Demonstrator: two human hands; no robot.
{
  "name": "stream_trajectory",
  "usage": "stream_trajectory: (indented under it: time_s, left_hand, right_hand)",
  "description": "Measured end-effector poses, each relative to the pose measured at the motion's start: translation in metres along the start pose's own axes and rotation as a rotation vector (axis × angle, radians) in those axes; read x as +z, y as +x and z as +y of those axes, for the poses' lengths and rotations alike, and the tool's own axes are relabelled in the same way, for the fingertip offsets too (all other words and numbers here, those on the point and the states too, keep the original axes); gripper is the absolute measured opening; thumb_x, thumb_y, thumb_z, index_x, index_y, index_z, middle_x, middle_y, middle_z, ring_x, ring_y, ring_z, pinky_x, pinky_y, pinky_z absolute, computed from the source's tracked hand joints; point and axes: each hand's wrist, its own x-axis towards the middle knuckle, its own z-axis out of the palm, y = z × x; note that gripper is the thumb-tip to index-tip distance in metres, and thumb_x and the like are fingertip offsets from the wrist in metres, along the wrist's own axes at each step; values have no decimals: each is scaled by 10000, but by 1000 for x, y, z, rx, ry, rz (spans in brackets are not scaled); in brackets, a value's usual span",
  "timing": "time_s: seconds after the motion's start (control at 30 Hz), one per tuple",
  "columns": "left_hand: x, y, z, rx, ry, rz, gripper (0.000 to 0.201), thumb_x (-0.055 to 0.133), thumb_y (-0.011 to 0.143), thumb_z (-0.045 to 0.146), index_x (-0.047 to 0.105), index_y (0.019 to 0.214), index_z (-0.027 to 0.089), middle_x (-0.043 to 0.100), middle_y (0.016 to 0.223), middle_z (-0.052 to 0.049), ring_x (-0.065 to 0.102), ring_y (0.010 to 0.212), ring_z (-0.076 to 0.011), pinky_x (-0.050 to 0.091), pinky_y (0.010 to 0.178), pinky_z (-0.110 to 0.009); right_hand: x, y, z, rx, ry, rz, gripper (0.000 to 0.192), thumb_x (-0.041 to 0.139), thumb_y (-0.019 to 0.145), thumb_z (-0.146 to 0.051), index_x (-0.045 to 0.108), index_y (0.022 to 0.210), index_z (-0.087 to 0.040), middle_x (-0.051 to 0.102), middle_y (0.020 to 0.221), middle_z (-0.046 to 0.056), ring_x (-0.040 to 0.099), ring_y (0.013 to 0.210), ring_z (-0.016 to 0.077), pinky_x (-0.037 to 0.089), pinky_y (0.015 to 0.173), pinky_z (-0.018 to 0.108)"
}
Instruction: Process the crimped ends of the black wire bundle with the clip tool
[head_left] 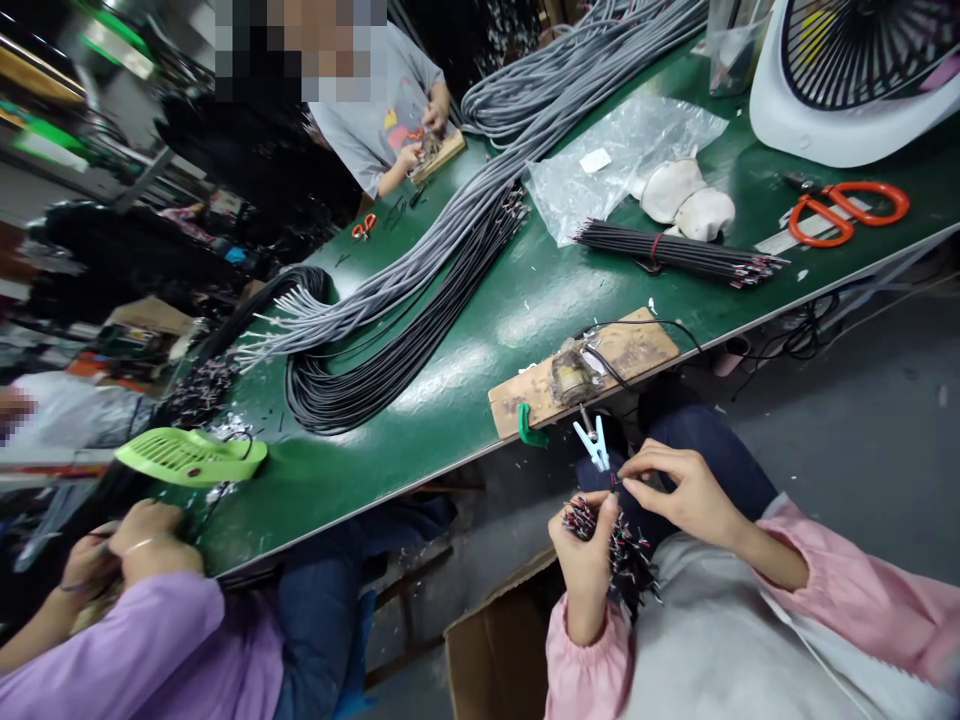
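My left hand (589, 550) is closed around a bundle of black cables (628, 560) whose stripped ends show red, white and black wires. Thumb and index finger of my right hand (679, 490) pinch at the tip of one cable, just above the left thumb. Right beyond the fingertips, a light blue clothespin (592, 445) hangs on the metal shaft of a small motor (571, 375). That motor is fixed to a wooden board (637, 340) at the table edge, with a green clamp (529, 428) by its left end.
On the green table (480, 350) lie long grey cables (450, 235), black cables (375, 385), a tied black bundle (667, 250), orange-handled scissors (847, 212) and a plastic bag (600, 160). A white fan (825, 120) stands at right. Co-workers sit at left and across. A cardboard box (495, 650) is below.
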Motion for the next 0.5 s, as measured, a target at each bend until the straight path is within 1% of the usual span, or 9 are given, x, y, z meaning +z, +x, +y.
stream_trajectory:
  time_s: [0.1,0.17,0.23,0.37,0.43,0.5]
  left_hand:
    - [2,-1,4,16,32,-11,196,659,743,310,674,698,119,608,568,-13,549,514,-135,458,557,-261]
    - [3,-2,6,23,44,-4,190,663,738,304,678,692,120,617,583,-17,554,532,-137,457,570,-261]
    - [4,-2,5,23,42,1,190,664,737,302,678,695,118,622,598,-23,559,551,-142,456,582,-262]
    - [6,-2,0,5,-12,12,195,651,754,309,661,723,117,611,595,-17,553,544,-136,451,575,-258]
    - [7,-2,-3,-9,-60,12,197,638,769,313,647,735,119,590,566,-1,532,509,-120,440,549,-247]
    - [7,-1,-5,-26,-109,-1,198,628,781,315,632,737,122,567,531,16,512,473,-107,427,520,-236]
  right_hand:
    - [0,3,0,132,105,-60,191,620,780,-234,671,958,-186,716,833,47,663,758,190,509,707,280]
    - [1,4,-2,159,107,-58,185,597,799,-227,668,965,-189,728,847,41,682,774,193,516,726,276]
    - [3,3,-4,119,46,-18,164,593,795,-205,673,937,-197,729,844,36,684,761,193,516,718,279]
    - [9,0,-6,-39,-88,120,157,608,764,-160,665,899,-214,710,764,23,657,704,186,498,745,315]
    - [11,-3,-5,-100,-118,155,148,600,768,-148,659,887,-215,697,748,26,636,687,180,488,749,326]
    - [13,-6,-2,-158,-115,163,134,593,774,-137,657,865,-212,686,754,32,621,693,176,479,744,324]
